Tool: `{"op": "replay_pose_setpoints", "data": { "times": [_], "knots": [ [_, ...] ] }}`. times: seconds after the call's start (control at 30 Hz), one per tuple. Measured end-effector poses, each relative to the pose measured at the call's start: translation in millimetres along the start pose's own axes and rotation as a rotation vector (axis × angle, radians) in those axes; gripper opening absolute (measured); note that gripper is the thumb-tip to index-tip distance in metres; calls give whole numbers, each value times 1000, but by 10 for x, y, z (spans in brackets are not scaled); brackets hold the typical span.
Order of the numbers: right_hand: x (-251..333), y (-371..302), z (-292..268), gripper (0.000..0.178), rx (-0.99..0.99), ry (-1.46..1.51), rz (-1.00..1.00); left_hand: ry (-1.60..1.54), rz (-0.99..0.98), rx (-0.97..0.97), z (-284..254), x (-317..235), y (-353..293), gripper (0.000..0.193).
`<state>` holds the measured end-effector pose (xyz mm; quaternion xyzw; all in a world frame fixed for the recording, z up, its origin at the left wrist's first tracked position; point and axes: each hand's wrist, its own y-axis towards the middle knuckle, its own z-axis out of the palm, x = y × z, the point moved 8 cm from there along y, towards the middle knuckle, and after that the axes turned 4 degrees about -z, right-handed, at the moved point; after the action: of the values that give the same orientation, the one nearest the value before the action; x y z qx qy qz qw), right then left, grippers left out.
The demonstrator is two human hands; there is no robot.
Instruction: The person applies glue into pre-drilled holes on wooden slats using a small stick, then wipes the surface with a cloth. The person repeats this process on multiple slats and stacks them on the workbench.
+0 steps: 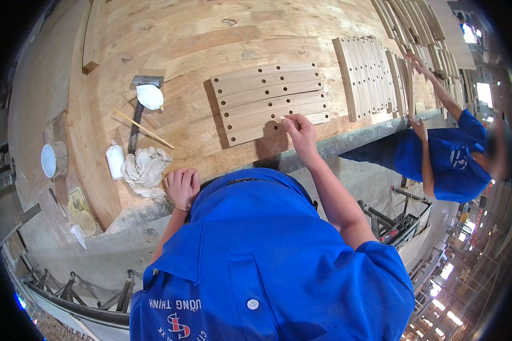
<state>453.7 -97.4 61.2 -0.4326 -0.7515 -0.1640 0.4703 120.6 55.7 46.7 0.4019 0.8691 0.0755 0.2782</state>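
My right hand [301, 134] is over the near edge of a row of light wooden slats [250, 108] lying side by side, with dark round holes near their ends and middles. Its thumb and forefinger pinch a small pale piece [282, 118], too small to name, just above a hole in the nearest slats. My left hand [183, 188] lies on the table's front edge, holding nothing, with its fingers stretched out. Beside it is a crumpled off-white cloth [144, 170].
Left of the slats lie a hammer [135, 128], a white pouch [149, 97], a thin stick [144, 129] and a white bottle [115, 161]. Farther left is a white cup [49, 160]. More drilled slats [361, 77] stand right, where a co-worker in blue [446, 162] handles wood.
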Motion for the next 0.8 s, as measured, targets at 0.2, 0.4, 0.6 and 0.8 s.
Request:
{"op": "replay_pose_setpoints", "data": {
  "times": [0.2, 0.4, 0.6, 0.8],
  "knots": [
    [74, -121, -19, 20, 66, -134, -89, 7, -7, 30, 5, -18, 2, 8],
    [130, -121, 36, 15, 43, -240, -225, 12, 1, 9, -13, -30, 19, 8],
    [123, -132, 40, 13, 30, -297, -277, -3, -11, 34, -4, -32, 14, 9],
    [63, -129, -18, 15, -43, -186, -135, 5, -15, 34, 3, -32, 19, 9]
  ]
}}
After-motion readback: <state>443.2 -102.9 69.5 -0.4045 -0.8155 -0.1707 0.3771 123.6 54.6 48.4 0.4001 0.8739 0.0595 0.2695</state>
